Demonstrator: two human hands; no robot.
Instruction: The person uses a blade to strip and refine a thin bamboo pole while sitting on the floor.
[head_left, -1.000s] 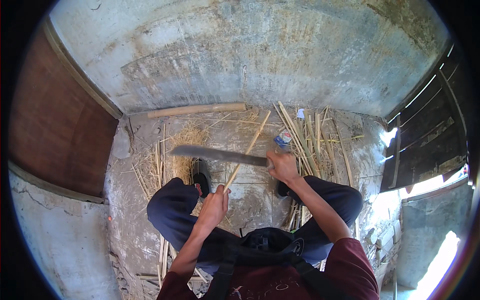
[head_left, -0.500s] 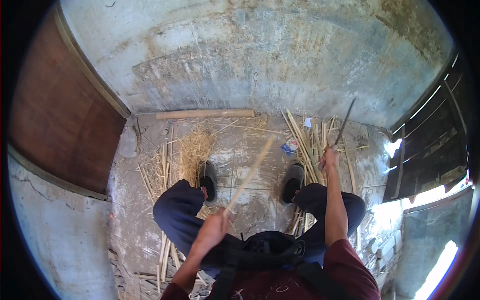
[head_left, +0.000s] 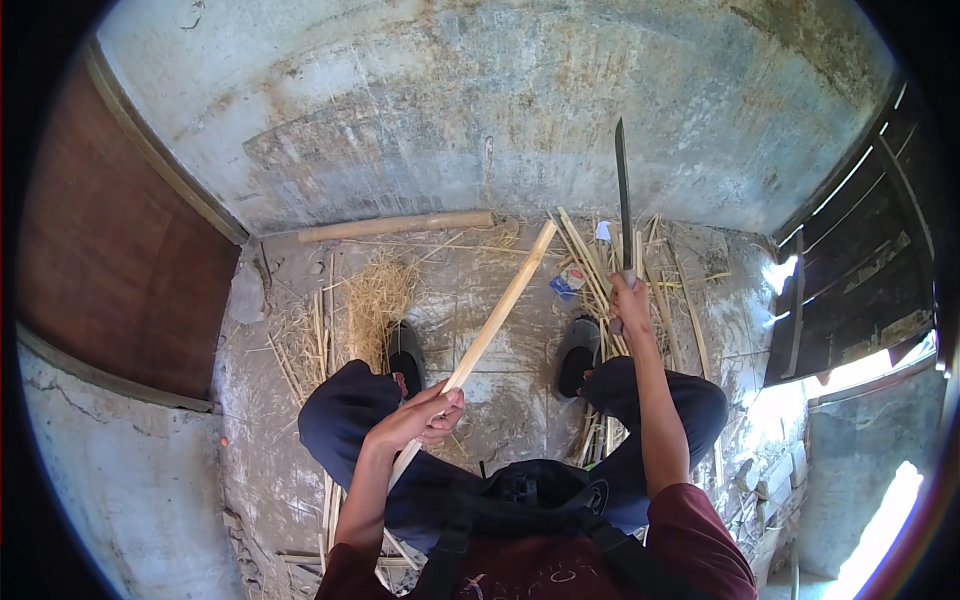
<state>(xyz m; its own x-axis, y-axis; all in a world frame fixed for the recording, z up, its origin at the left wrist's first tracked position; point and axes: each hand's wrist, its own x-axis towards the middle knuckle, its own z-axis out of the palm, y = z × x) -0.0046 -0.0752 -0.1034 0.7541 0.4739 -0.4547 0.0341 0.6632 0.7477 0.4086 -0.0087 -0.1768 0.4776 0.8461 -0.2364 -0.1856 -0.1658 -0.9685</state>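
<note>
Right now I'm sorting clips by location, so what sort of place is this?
Probably a rough outdoor corner used for splitting bamboo or cane: a bare concrete floor against a weathered wall, littered with split strips and shavings, while the person holds a pale stick and a long blade.

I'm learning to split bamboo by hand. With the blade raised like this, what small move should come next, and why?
Probably bring the long knife down onto the far end of the bamboo strip. The right hand holds the blade upright and clear of the strip, while the left hand grips the strip's near end, angled away.
</note>
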